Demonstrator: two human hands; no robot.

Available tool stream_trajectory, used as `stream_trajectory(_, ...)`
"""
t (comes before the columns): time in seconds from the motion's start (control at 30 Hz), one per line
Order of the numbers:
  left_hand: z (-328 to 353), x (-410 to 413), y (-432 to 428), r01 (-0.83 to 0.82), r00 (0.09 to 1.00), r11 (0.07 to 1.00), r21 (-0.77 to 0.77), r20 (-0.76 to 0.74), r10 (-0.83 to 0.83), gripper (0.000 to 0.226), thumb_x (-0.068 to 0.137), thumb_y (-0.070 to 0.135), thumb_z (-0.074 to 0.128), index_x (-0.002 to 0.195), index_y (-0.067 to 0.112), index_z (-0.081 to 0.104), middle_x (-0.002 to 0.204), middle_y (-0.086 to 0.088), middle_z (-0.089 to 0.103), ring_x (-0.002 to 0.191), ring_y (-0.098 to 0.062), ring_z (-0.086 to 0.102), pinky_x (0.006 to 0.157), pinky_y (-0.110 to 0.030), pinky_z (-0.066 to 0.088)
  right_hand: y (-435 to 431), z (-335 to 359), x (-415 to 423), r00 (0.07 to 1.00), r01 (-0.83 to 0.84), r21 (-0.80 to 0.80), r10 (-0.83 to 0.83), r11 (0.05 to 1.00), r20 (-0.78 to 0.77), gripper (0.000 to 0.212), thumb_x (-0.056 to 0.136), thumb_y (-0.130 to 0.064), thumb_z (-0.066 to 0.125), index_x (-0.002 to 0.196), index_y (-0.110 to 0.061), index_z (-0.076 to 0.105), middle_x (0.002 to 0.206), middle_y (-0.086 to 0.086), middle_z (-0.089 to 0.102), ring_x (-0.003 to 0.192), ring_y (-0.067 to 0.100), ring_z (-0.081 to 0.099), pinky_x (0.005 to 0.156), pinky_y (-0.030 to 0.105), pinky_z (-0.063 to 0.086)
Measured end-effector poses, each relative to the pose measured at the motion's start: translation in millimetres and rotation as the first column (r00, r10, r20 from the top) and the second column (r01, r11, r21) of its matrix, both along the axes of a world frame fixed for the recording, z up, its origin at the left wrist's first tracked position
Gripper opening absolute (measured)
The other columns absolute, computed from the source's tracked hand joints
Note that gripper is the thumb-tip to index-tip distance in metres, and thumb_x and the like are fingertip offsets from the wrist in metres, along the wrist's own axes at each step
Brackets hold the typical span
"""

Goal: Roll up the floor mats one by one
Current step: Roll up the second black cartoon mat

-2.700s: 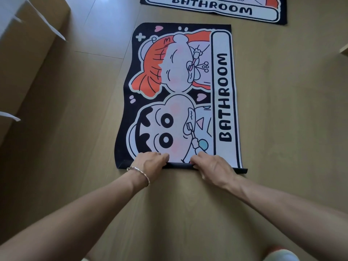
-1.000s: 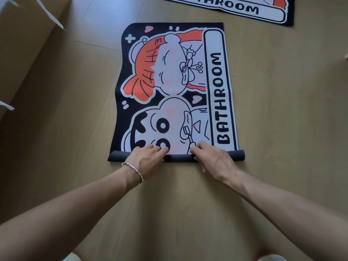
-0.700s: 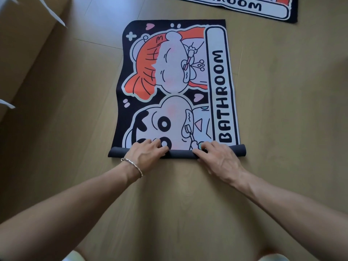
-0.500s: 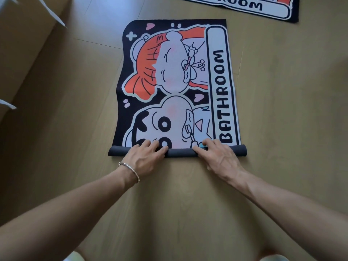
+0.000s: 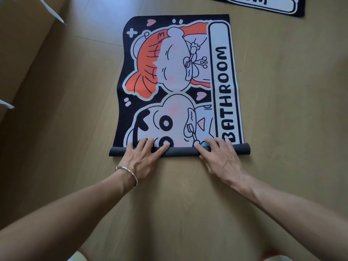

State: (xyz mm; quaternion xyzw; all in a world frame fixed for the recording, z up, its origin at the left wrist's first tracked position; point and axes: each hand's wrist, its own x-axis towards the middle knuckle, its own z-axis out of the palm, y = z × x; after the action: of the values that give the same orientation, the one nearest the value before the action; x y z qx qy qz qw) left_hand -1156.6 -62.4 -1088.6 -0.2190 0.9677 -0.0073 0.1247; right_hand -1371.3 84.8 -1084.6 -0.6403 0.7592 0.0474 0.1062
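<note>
**Both hands on the roll, open mat dead ahead**

The floor mat (image 5: 178,81) lay on the floor (image 5: 282,110), its near end wound into a thin dark roll (image 5: 180,150) that ran left to right. The left hand (image 5: 143,157) and right hand (image 5: 219,158) sat on top of it, equally near. Their fingers (image 5: 146,145) were spread and fairly straight, pressing down, tips over onto the print. The flat length stretched straight away from the fingertips, so the push looked due forward. Compared with nearly three seconds back, the roll was fatter and had climbed to the lower cartoon eye. A second mat (image 5: 273,4) lay flat beyond.
</note>
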Motion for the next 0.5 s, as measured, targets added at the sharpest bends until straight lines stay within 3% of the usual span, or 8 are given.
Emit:
stream_trajectory(0.03, -3.1, 0.3, 1.8, -0.031, 1.000, 0.999, 0.018, -0.001, 0.031, 0.062, 0.077, 0.030, 0.050, 0.137, 0.030, 0.033, 0.109, -0.009, 0.050, 0.099, -0.026, 0.048, 0.074, -0.048, 0.045, 2.8, -3.5, 3.6, 0.999, -0.012, -0.001, 0.012, 1.000, -0.030, 0.039, 0.082, -0.028, 0.064, 0.117, -0.012, 0.061, 0.108, 0.017, 0.059, 0.092, 0.037, 0.059, 0.081, 0.056, 0.048)
stream_trajectory(0.1, -2.7, -2.3, 3.4, -0.093, 0.995, 0.994, 0.063, 0.051, 0.090, 0.057, 0.086, 0.044, 0.030, 0.141, 0.032, 0.031, 0.136, -0.012, 0.043, 0.125, -0.032, 0.041, 0.094, -0.062, 0.035, 5.6, -8.9, 9.0, 0.999, 0.001, 0.103, 0.003, 0.995, -0.042, 0.052, 0.089, -0.044, 0.038, 0.123, -0.011, 0.060, 0.122, 0.018, 0.060, 0.111, 0.038, 0.058, 0.090, 0.060, 0.044)
stream_trajectory(0.17, -3.8, -6.5, 0.8, -0.119, 0.983, 0.986, 0.113, 0.155, 0.101, 0.069, 0.084, 0.058, 0.002, 0.149, 0.037, 0.007, 0.158, -0.008, 0.008, 0.144, -0.032, 0.011, 0.109, -0.062, 0.011, 1.7, -7.1, 10.4, 0.999, 0.050, 0.201, -0.050, 0.978, -0.009, 0.070, 0.094, -0.055, 0.015, 0.131, -0.013, 0.056, 0.135, 0.018, 0.054, 0.125, 0.038, 0.051, 0.097, 0.061, 0.038)
stream_trajectory(0.2, -5.9, -6.0, -1.9, -0.133, 0.976, 0.980, 0.152, 0.190, 0.103, 0.073, 0.079, 0.063, -0.011, 0.148, 0.039, -0.006, 0.158, -0.005, -0.008, 0.146, -0.029, -0.004, 0.111, -0.059, 0.000, -2.8, -5.3, 9.5, 0.997, 0.069, 0.239, -0.071, 0.968, 0.001, 0.082, 0.092, -0.060, -0.003, 0.140, -0.016, 0.047, 0.145, 0.019, 0.043, 0.134, 0.038, 0.040, 0.104, 0.060, 0.031)
stream_trajectory(0.27, -6.4, -5.9, -6.0, -0.151, 0.976, 0.970, 0.188, 0.183, 0.117, 0.080, 0.070, 0.069, -0.027, 0.144, 0.040, -0.018, 0.157, -0.004, -0.016, 0.144, -0.027, -0.014, 0.111, -0.056, -0.008, -11.8, -2.6, 3.8, 0.997, 0.062, 0.322, -0.072, 0.945, 0.020, 0.103, 0.070, -0.064, -0.037, 0.153, -0.026, 0.010, 0.159, 0.014, 0.004, 0.146, 0.034, 0.005, 0.115, 0.053, 0.005)
stream_trajectory(0.33, -9.0, -7.7, -8.5, -0.148, 0.977, 0.974, 0.171, 0.178, 0.117, 0.079, 0.066, 0.066, -0.035, 0.139, 0.040, -0.022, 0.158, -0.006, -0.014, 0.145, -0.028, -0.012, 0.111, -0.056, -0.008, -18.9, -0.7, -0.9, 0.992, 0.086, 0.340, -0.113, 0.936, 0.059, 0.108, 0.054, -0.066, -0.046, 0.151, -0.031, -0.011, 0.159, 0.008, -0.017, 0.146, 0.029, -0.014, 0.115, 0.048, -0.008)
stream_trajectory(0.43, -7.4, -15.7, -15.3, -0.201, 0.968, 0.964, 0.174, 0.184, 0.168, 0.077, 0.065, 0.067, -0.037, 0.136, 0.039, -0.026, 0.157, -0.007, -0.015, 0.145, -0.027, -0.014, 0.111, -0.056, -0.007, -29.0, -2.1, -5.5, 0.989, 0.109, 0.325, -0.134, 0.940, 0.056, 0.107, 0.054, -0.068, -0.044, 0.150, -0.031, -0.014, 0.158, 0.007, -0.019, 0.145, 0.028, -0.017, 0.114, 0.047, -0.010)
stream_trajectory(0.5, -5.4, -22.2, -20.6, -0.238, 0.962, 0.955, 0.176, 0.178, 0.207, 0.073, 0.070, 0.067, -0.026, 0.139, 0.040, -0.026, 0.157, -0.006, -0.017, 0.144, -0.025, -0.016, 0.111, -0.056, -0.009, -35.8, -1.7, -8.5, 0.986, 0.127, 0.323, -0.156, 0.938, 0.067, 0.100, 0.061, -0.071, -0.036, 0.150, -0.031, -0.014, 0.158, 0.008, -0.019, 0.145, 0.027, -0.018, 0.114, 0.047, -0.011)
